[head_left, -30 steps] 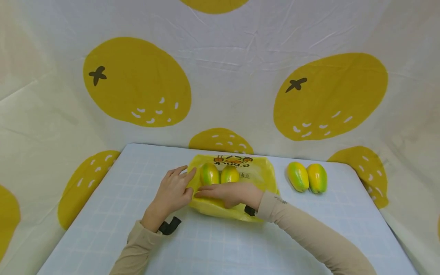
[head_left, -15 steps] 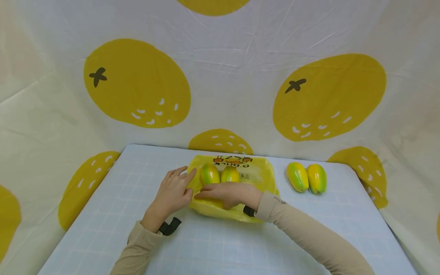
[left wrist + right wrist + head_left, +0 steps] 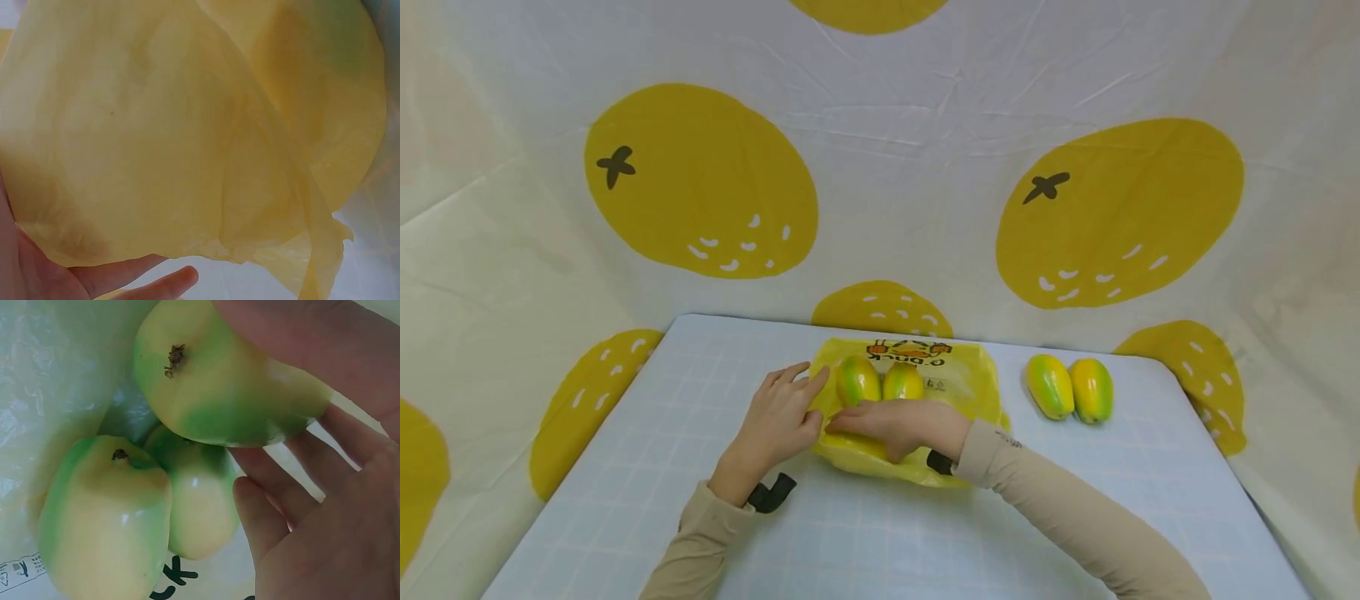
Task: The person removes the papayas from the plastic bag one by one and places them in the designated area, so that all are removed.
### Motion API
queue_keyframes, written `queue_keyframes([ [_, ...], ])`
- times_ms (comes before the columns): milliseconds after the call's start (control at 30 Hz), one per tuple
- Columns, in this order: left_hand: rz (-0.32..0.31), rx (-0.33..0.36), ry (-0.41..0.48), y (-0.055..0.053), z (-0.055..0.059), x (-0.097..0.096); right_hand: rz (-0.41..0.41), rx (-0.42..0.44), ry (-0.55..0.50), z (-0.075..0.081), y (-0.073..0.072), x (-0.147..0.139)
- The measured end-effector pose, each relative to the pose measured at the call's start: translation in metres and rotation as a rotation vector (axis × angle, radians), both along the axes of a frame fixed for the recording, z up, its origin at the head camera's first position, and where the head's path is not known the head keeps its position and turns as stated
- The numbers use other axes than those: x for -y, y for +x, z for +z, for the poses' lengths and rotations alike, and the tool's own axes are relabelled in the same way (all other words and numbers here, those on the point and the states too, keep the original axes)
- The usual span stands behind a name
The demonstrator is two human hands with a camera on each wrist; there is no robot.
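A yellow plastic bag with a printed duck logo lies spread open at the back middle of the table. Inside it, two yellow-green papayas rest side by side. My right hand reaches into the bag. In the right wrist view, thumb and fingers curl round another papaya, close beside the two lying papayas. My left hand is at the bag's left edge. Its fingers extend along the thin bag film in the left wrist view; the film hides part of them.
Two more papayas lie together to the right of the bag. A pale blue checked cloth covers the table. Behind it hangs a white curtain with large yellow fruit prints. A black strap sticks out at my left wrist.
Almost nothing differs. The right wrist and forearm have shifted very slightly left; the left hand, the bag and the papayas on the table stay put.
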State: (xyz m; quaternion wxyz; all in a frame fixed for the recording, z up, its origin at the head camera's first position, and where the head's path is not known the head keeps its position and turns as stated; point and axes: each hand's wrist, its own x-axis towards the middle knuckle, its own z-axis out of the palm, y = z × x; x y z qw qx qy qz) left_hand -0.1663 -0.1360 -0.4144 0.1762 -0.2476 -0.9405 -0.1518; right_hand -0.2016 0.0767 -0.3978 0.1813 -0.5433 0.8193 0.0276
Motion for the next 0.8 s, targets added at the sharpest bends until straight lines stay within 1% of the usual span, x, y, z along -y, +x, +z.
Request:
queue_keyframes([
  [167, -0.004, -0.009, -0.006, 0.000, -0.001, 0.000, -0.029, -0.009, -0.009, 0.002, 0.001, -0.001],
  [333, -0.004, -0.012, -0.001, 0.000, -0.001, 0.000, -0.061, -0.015, -0.009, 0.007, 0.002, -0.001],
  [467, -0.001, -0.005, -0.011, 0.000, -0.001, 0.000, -0.079, -0.002, -0.013, 0.011, 0.003, -0.002],
  [567, 0.005, 0.001, -0.013, 0.001, -0.001, 0.000, -0.110, 0.004, -0.022, 0.014, 0.003, -0.003],
  [667, 0.006, 0.005, -0.010, 0.001, 0.000, 0.000, -0.143, 0.006, -0.043, 0.019, 0.005, -0.007],
  [800, 0.006, 0.013, -0.009, 0.002, 0.000, 0.000, -0.181, 0.025, -0.098, 0.030, 0.009, -0.014],
])
